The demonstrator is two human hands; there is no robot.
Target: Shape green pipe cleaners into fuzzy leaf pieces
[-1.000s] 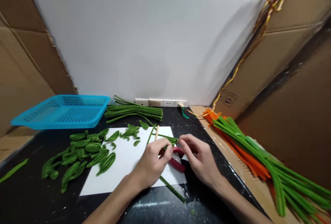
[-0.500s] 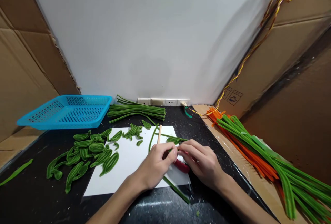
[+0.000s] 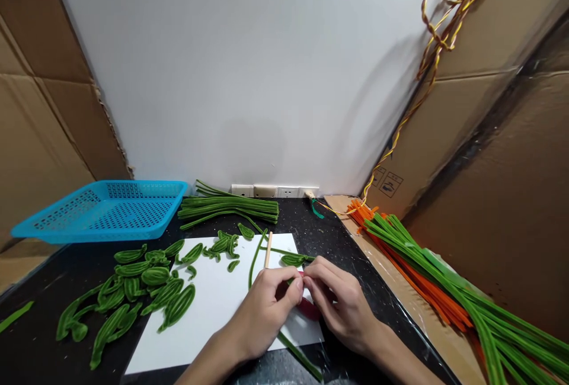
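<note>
My left hand (image 3: 267,311) is closed in a pinch round a thin wooden stick (image 3: 268,250) and a green pipe cleaner (image 3: 255,254) that curves away from it over the white sheet (image 3: 213,314). My right hand (image 3: 340,305) is closed, its fingertips meeting my left thumb on the same green pipe cleaner, close to a folded green leaf shape (image 3: 293,259). A red-handled tool (image 3: 309,309) lies on the sheet under both hands, mostly hidden.
Several finished green leaf shapes (image 3: 146,281) lie left of the sheet on the black table (image 3: 40,337). A blue basket (image 3: 104,208) stands at back left, a bundle of green pipe cleaners (image 3: 231,204) by the wall sockets, and green and orange pipe cleaners (image 3: 440,278) on cardboard at right.
Both hands have drawn closer together and nearer to me, the fingertips now touching. The view has tilted up slightly.
</note>
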